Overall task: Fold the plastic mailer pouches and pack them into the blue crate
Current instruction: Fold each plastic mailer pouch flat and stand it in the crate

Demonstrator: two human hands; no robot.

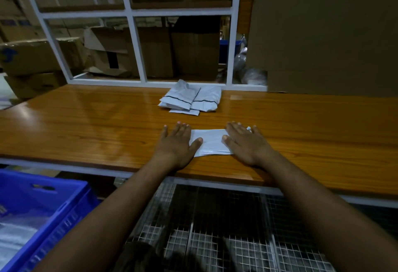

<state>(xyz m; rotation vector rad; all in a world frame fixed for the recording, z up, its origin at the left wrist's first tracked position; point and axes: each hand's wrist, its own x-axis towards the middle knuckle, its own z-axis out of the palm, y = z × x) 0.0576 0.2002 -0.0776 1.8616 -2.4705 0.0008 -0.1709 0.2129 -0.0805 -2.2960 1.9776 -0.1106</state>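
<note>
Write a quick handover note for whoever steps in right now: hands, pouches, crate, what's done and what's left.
Left hand and right hand: both flat, pressing the ends of one pouch on the table.
Pile of pouches waits farther back on the table.
Blue crate sits low on the left, with some plastic already in it.
Left: finish this fold, crate it, then do the pile.
</note>
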